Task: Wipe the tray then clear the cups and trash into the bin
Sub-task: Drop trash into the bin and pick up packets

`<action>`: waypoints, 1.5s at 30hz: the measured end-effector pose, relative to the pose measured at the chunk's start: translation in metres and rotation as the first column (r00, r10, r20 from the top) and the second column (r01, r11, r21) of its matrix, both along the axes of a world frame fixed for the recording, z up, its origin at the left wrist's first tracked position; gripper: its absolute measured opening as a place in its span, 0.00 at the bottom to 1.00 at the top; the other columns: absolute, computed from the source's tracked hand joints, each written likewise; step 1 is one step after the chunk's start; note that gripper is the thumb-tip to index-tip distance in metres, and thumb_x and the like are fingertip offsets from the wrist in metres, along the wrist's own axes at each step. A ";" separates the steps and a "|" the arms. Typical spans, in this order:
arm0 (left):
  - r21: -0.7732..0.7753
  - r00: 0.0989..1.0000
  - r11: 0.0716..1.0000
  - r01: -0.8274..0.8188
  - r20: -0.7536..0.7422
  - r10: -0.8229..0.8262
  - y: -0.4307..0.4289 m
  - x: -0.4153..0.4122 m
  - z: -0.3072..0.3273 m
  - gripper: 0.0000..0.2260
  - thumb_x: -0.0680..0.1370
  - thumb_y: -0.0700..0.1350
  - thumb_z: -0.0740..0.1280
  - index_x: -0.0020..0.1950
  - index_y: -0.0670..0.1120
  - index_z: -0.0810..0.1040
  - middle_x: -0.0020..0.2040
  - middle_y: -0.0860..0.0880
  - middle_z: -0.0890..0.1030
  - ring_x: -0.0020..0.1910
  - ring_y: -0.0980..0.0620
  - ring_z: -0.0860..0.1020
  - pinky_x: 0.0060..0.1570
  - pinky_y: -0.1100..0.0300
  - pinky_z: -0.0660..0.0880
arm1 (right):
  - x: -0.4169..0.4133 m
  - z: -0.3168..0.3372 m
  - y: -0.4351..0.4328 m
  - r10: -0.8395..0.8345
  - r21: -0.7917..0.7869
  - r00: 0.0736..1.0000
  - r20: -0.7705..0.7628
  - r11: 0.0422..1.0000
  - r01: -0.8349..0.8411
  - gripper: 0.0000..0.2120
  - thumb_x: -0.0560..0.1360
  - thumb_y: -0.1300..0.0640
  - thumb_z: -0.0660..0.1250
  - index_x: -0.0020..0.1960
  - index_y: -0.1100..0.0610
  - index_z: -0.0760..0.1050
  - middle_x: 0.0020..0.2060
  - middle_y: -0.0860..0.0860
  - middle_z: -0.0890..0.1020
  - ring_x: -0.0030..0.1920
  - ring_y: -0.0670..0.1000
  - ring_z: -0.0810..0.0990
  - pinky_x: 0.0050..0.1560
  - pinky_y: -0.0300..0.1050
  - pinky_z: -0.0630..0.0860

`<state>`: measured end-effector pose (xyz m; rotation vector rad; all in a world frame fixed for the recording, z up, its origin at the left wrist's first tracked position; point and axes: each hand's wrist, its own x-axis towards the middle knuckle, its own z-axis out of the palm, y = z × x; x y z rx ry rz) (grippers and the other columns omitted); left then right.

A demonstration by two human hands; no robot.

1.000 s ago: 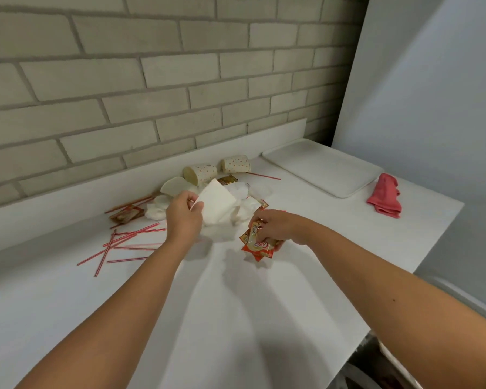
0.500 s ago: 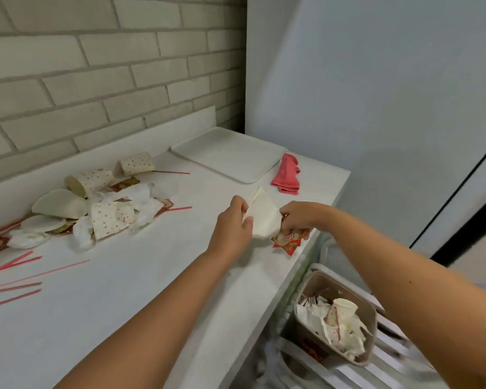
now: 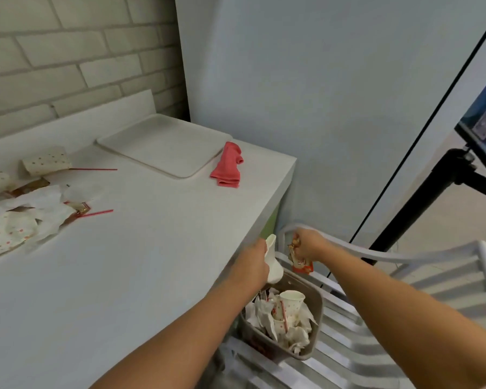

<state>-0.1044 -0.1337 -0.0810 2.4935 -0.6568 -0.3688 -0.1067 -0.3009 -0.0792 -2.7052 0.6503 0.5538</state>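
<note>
My left hand (image 3: 254, 261) grips a white paper cup (image 3: 272, 262) just past the counter's right edge, above the grey bin (image 3: 316, 313). My right hand (image 3: 309, 244) pinches red and orange wrappers (image 3: 300, 262) over the bin's far side. The bin sits on a white slatted chair and holds crumpled napkins, a dotted cup and straws. The white tray (image 3: 163, 143) lies at the back of the counter with a red cloth (image 3: 227, 165) beside it. Dotted cups (image 3: 47, 161), napkins (image 3: 37, 209) and red straws (image 3: 94, 213) lie at the counter's left.
The white counter (image 3: 141, 248) ends at a blue-grey wall on the right. A white slatted chair (image 3: 421, 290) stands beside the counter. A black tripod (image 3: 421, 197) with a screen stands at the far right.
Both hands have carried the cup and wrappers rightward from the trash pile, past the counter's edge, to above the bin. My view has swung right and down.
</note>
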 end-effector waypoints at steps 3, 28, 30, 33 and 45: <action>0.093 0.998 0.996 -0.005 -0.058 0.010 -0.010 0.003 -0.023 0.13 0.77 0.36 0.59 0.62 0.44 0.69 0.57 0.41 0.77 0.51 0.43 0.78 0.46 0.54 0.75 | -0.013 -0.024 -0.014 -0.060 0.010 0.997 -0.050 0.998 0.060 0.07 0.75 0.62 0.64 0.52 0.59 0.68 0.35 0.51 0.71 0.44 0.52 0.73 0.42 0.42 0.74; 0.195 0.992 0.979 0.055 -0.121 -0.032 -0.049 0.018 -0.084 0.20 0.76 0.34 0.61 0.68 0.45 0.68 0.63 0.44 0.72 0.59 0.46 0.74 0.57 0.56 0.74 | -0.035 -0.102 -0.041 -0.135 0.129 0.928 -0.346 0.973 0.189 0.13 0.79 0.63 0.59 0.62 0.65 0.70 0.52 0.59 0.79 0.50 0.53 0.81 0.50 0.40 0.78; 0.157 0.995 0.986 0.058 -0.092 -0.044 -0.050 0.019 -0.077 0.18 0.77 0.35 0.61 0.67 0.45 0.69 0.63 0.45 0.72 0.59 0.47 0.74 0.55 0.56 0.73 | -0.028 -0.095 -0.039 -0.120 0.142 0.927 -0.354 0.973 0.180 0.11 0.79 0.62 0.58 0.58 0.67 0.72 0.45 0.60 0.81 0.47 0.55 0.83 0.51 0.46 0.81; 0.069 0.998 0.996 0.054 -0.037 -0.052 -0.051 0.019 -0.058 0.15 0.78 0.36 0.60 0.64 0.43 0.72 0.61 0.45 0.74 0.56 0.47 0.75 0.53 0.57 0.72 | -0.016 -0.082 -0.032 -0.049 0.155 0.934 -0.353 0.982 0.110 0.11 0.79 0.58 0.58 0.46 0.65 0.73 0.33 0.56 0.79 0.38 0.55 0.82 0.46 0.47 0.81; -0.374 0.951 0.925 -0.072 0.252 0.177 0.019 0.029 0.031 0.08 0.79 0.41 0.60 0.57 0.44 0.73 0.43 0.52 0.73 0.40 0.55 0.72 0.34 0.72 0.64 | 0.044 0.076 0.060 0.341 0.231 0.923 -0.178 0.926 -0.298 0.13 0.77 0.55 0.61 0.35 0.55 0.76 0.24 0.51 0.68 0.23 0.48 0.61 0.28 0.39 0.61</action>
